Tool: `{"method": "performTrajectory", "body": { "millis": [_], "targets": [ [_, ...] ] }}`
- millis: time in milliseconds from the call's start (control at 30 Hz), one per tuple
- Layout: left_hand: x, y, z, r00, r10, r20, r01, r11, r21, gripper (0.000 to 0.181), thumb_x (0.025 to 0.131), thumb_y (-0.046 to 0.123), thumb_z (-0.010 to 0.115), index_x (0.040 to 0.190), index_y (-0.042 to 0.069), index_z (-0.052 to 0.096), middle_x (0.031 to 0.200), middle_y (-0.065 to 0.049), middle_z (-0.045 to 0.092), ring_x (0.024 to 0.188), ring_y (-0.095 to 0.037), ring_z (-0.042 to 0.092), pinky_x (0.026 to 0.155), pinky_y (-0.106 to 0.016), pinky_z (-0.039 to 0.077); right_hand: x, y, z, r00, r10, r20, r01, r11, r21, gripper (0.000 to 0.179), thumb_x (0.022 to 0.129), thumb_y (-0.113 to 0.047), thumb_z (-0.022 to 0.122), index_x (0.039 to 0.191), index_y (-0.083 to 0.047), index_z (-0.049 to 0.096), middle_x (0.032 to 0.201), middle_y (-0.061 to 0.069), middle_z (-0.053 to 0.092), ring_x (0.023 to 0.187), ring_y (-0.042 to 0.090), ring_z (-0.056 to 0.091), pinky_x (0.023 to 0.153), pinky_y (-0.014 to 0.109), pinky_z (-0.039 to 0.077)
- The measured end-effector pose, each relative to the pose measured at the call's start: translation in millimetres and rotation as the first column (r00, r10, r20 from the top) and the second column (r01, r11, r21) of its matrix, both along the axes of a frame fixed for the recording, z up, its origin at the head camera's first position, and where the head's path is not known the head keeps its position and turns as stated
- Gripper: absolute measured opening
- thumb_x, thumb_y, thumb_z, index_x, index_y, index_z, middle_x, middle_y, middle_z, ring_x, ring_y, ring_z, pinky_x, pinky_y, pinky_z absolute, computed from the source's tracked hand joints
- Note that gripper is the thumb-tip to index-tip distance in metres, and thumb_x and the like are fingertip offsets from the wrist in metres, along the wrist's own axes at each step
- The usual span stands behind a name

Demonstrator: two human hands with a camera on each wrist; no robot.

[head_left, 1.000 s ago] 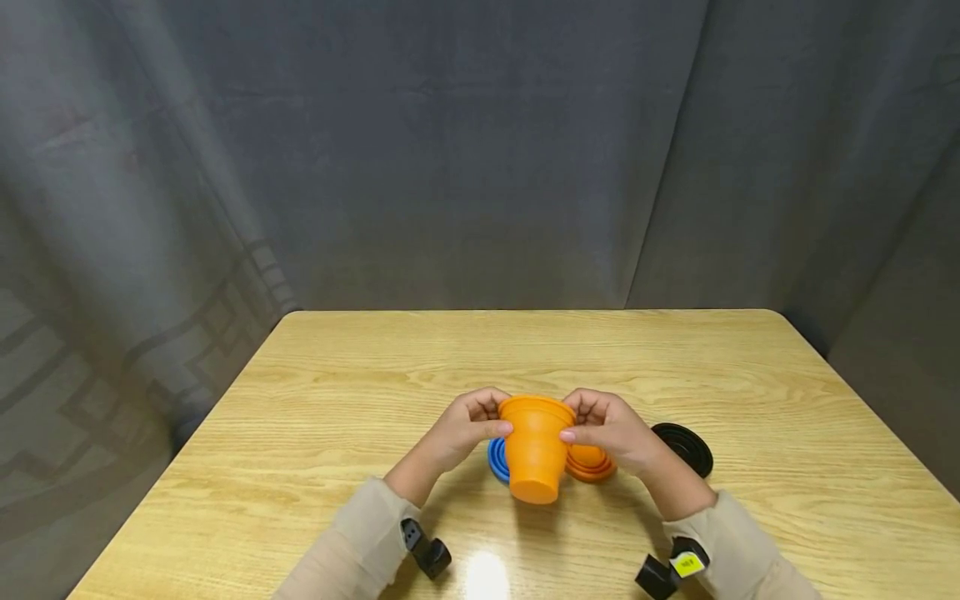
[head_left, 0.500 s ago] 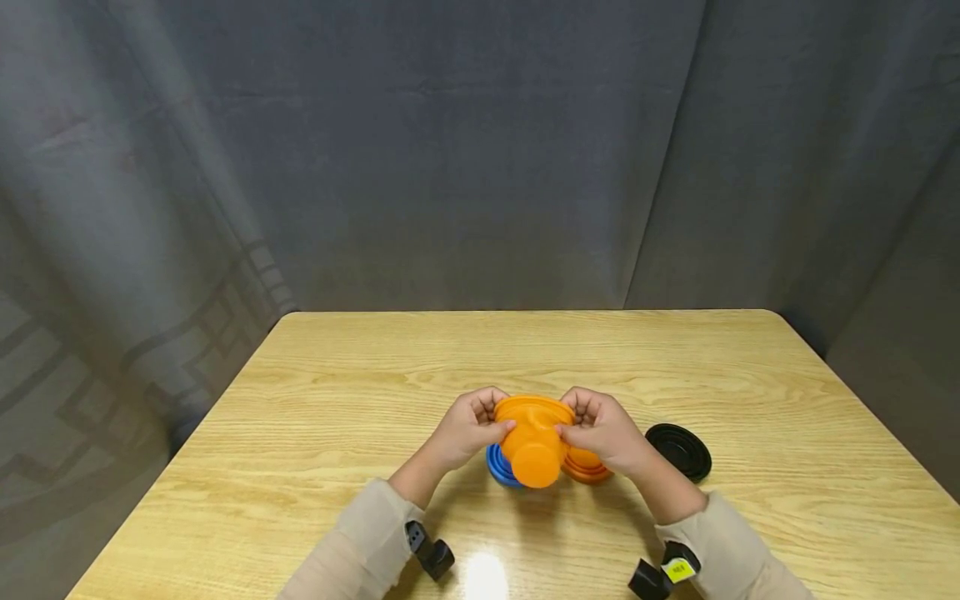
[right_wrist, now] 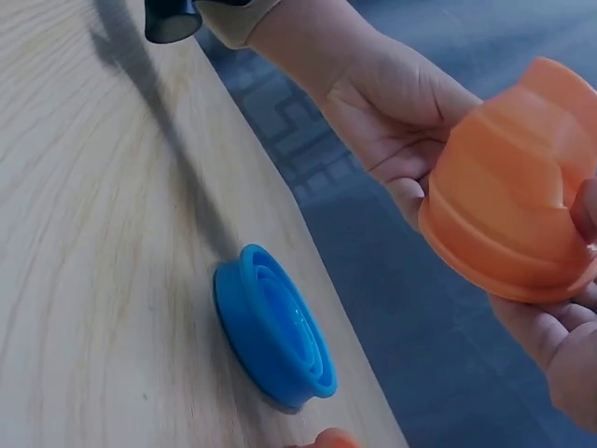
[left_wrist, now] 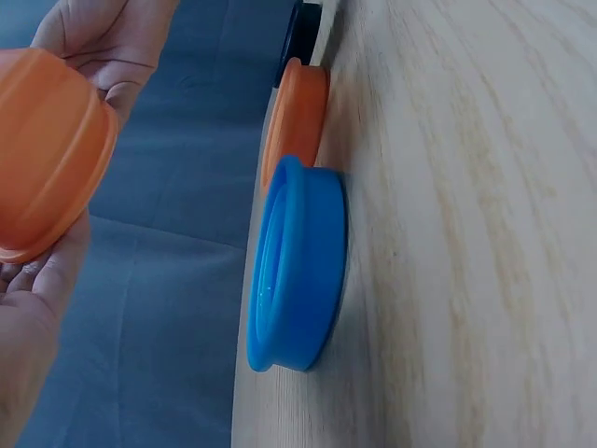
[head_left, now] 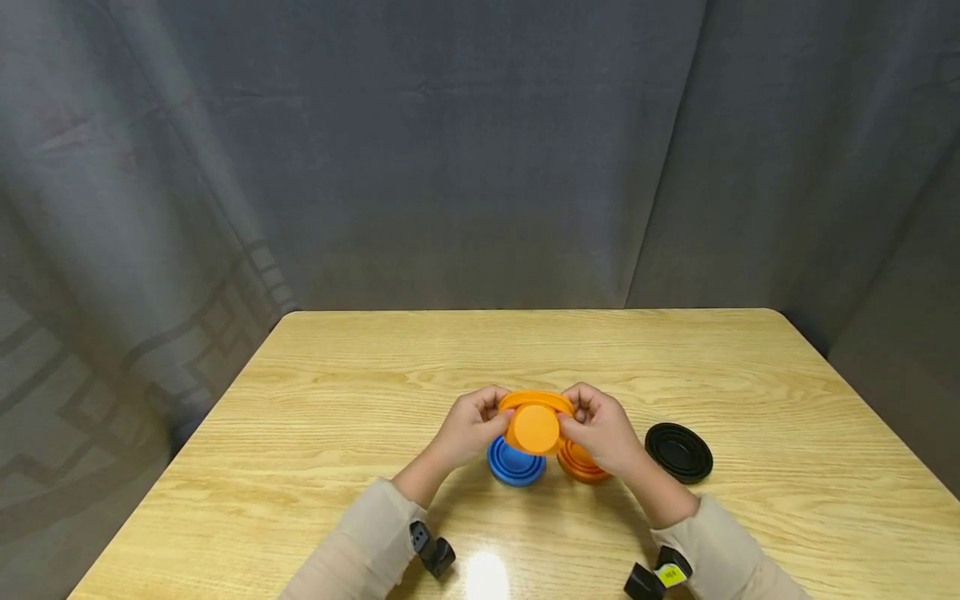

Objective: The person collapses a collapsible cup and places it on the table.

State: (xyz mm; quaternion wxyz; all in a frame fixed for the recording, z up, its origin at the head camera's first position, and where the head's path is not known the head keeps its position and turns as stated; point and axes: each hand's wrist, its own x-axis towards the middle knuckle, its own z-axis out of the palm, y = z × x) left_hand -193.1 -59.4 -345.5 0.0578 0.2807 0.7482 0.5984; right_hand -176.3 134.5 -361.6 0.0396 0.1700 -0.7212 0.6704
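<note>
Both hands hold an orange collapsible cup (head_left: 536, 429) above the table, its round base turned toward the head camera. My left hand (head_left: 465, 429) pinches the rim's left side, thumb against the wall. On the opposite side my right hand (head_left: 603, 429) grips the rim the same way. The right wrist view shows the cup's wall (right_wrist: 504, 187) dented near a thumb. Below it lie a flattened blue collapsible cup (head_left: 514, 472) and a flattened orange collapsible cup (head_left: 582, 467), the latter partly behind the right hand. A flattened black collapsible cup (head_left: 678, 452) sits farther right.
The wooden table (head_left: 360, 367) extends around the cups, with grey curtains (head_left: 450, 167) behind it and at the sides. Small black cameras (head_left: 432, 552) are strapped at both wrists, low over the tabletop.
The held cup's base has swung up toward the camera, and its wall, smooth at first, has buckled and looks shorter. More of the blue cup shows. Both hands keep nearly the same place.
</note>
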Motion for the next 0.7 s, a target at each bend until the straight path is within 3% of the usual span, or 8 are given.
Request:
{"method": "performTrajectory", "body": {
  "millis": [100, 167, 267, 367, 467, 533, 633, 700],
  "targets": [
    [1.7, 0.8, 3.4, 0.999, 0.027, -0.018, -0.027, 1.0, -0.004, 0.012, 0.085, -0.006, 0.046, 0.093, -0.013, 0.052, 0.075, -0.012, 0.053, 0.061, -0.005, 0.047, 0.055, -0.021, 0.045, -0.5, 2, 0.3, 0.999, 0.045, 0.006, -0.045, 0.999, -0.031, 0.015, 0.08, 0.006, 0.053, 0.089, 0.016, 0.048, 0.069, 0.001, 0.05, 0.057, 0.005, 0.046, 0.047, 0.016, 0.04],
    [1.6, 1.2, 4.0, 0.999, 0.05, -0.016, -0.049, 0.999, 0.017, 0.012, 0.085, -0.007, 0.046, 0.092, -0.013, 0.052, 0.074, -0.012, 0.053, 0.061, -0.006, 0.047, 0.055, -0.019, 0.044, -1.0, 4, -0.5, 0.991, 0.133, -0.001, -0.133, 0.987, -0.085, 0.02, 0.081, 0.006, 0.052, 0.094, 0.018, 0.045, 0.075, 0.003, 0.052, 0.063, 0.007, 0.05, 0.052, 0.017, 0.043],
    [0.8, 1.9, 3.3, 0.996, 0.09, -0.006, -0.089, 0.994, 0.059, 0.012, 0.085, -0.007, 0.045, 0.092, -0.013, 0.053, 0.073, -0.012, 0.053, 0.059, -0.006, 0.047, 0.054, -0.018, 0.044, -1.6, 5, -2.4, 0.956, 0.294, -0.023, -0.293, 0.94, -0.172, 0.026, 0.08, 0.007, 0.051, 0.102, 0.015, 0.04, 0.088, 0.005, 0.053, 0.077, 0.01, 0.054, 0.066, 0.02, 0.047],
    [-0.3, 4.0, 2.5, 0.991, 0.13, -0.017, -0.128, 0.989, 0.073, 0.012, 0.084, -0.007, 0.047, 0.091, -0.013, 0.055, 0.072, -0.014, 0.054, 0.058, -0.006, 0.047, 0.053, -0.018, 0.044, -2.0, 4, -4.2, 0.932, 0.36, -0.032, -0.358, 0.908, -0.22, 0.028, 0.08, 0.008, 0.052, 0.105, 0.004, 0.04, 0.096, 0.005, 0.053, 0.086, 0.012, 0.055, 0.073, 0.023, 0.047],
    [-0.6, 6.9, 2.0, 0.99, 0.137, -0.026, -0.136, 0.99, 0.035, 0.014, 0.084, -0.005, 0.048, 0.093, -0.011, 0.056, 0.076, -0.015, 0.056, 0.06, -0.007, 0.047, 0.054, -0.021, 0.045, -1.2, 0, -5.3, 0.957, 0.291, -0.008, -0.285, 0.932, -0.224, 0.026, 0.08, 0.008, 0.051, 0.102, -0.003, 0.042, 0.094, 0.0, 0.057, 0.084, 0.012, 0.056, 0.071, 0.023, 0.048],
    [-2.7, 7.1, -0.7, 0.995, 0.101, 0.011, -0.101, 0.995, 0.016, 0.016, 0.086, -0.001, 0.048, 0.097, -0.01, 0.056, 0.078, -0.013, 0.056, 0.064, -0.008, 0.048, 0.056, -0.021, 0.046, -0.2, -2, -5.2, 0.976, 0.215, 0.012, -0.208, 0.955, -0.213, 0.024, 0.079, 0.009, 0.05, 0.1, -0.002, 0.042, 0.09, -0.001, 0.058, 0.081, 0.011, 0.057, 0.068, 0.023, 0.048],
    [-9.6, 3.3, -10.4, 0.992, -0.038, 0.121, 0.028, 0.996, 0.084, 0.025, 0.088, 0.004, 0.046, 0.107, -0.012, 0.05, 0.085, -0.008, 0.055, 0.072, -0.01, 0.051, 0.063, -0.023, 0.047, 1.5, -4, -3.4, 0.992, 0.122, 0.044, -0.111, 0.975, -0.192, 0.024, 0.078, 0.011, 0.049, 0.099, 0.005, 0.04, 0.088, 0.001, 0.058, 0.077, 0.01, 0.057, 0.065, 0.023, 0.048],
    [-14.3, 0.5, -17.0, 0.972, -0.143, 0.187, 0.112, 0.98, 0.165, 0.031, 0.087, 0.003, 0.046, 0.114, -0.013, 0.044, 0.091, -0.007, 0.054, 0.078, -0.01, 0.053, 0.067, -0.022, 0.046, 2.7, -5, -1.2, 0.995, 0.082, 0.058, -0.07, 0.98, -0.186, 0.025, 0.078, 0.01, 0.049, 0.1, 0.008, 0.039, 0.088, 0.003, 0.057, 0.077, 0.01, 0.057, 0.064, 0.023, 0.048]
  ]
}}
